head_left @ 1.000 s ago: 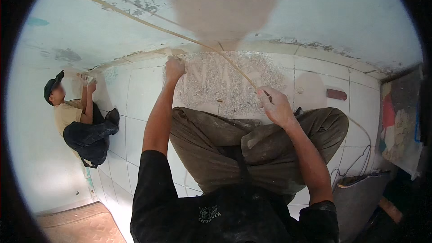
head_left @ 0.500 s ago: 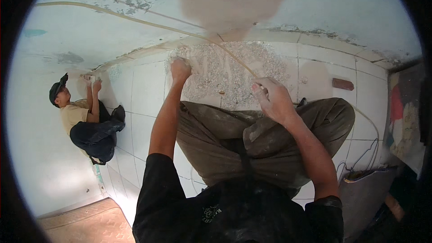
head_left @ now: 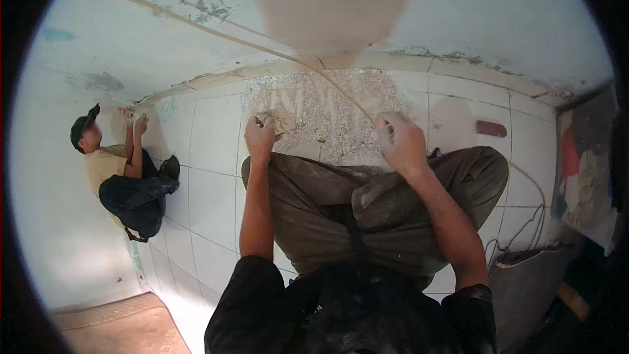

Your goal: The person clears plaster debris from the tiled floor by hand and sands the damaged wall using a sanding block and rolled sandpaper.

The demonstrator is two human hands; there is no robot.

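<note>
My left hand (head_left: 260, 136) is closed on the edge of a flat, dusty, yellowish piece (head_left: 280, 122); its kind is unclear. It is over the left part of a spread of pale paint chips and dust (head_left: 347, 98) on the floor. Between the fingers of my right hand (head_left: 401, 143) is the end of a visible stretch of thin tan cord (head_left: 288, 58), which runs up and left across the wall. Both hands are coated with pale dust. My crossed legs (head_left: 386, 206) in dark trousers lie just below the chips.
A reddish-brown block (head_left: 491, 128) lies on the white tiles (head_left: 213, 200) at right. Another person (head_left: 121, 170) in a cap crouches by the wall at left. A peeling wall (head_left: 196, 46) rises ahead. A grey panel (head_left: 527, 288) and a wire (head_left: 517, 236) are at lower right.
My left hand has drawn back toward me from the chips, and the flat yellowish piece now shows in it. My right hand stays on the cord with little movement.
</note>
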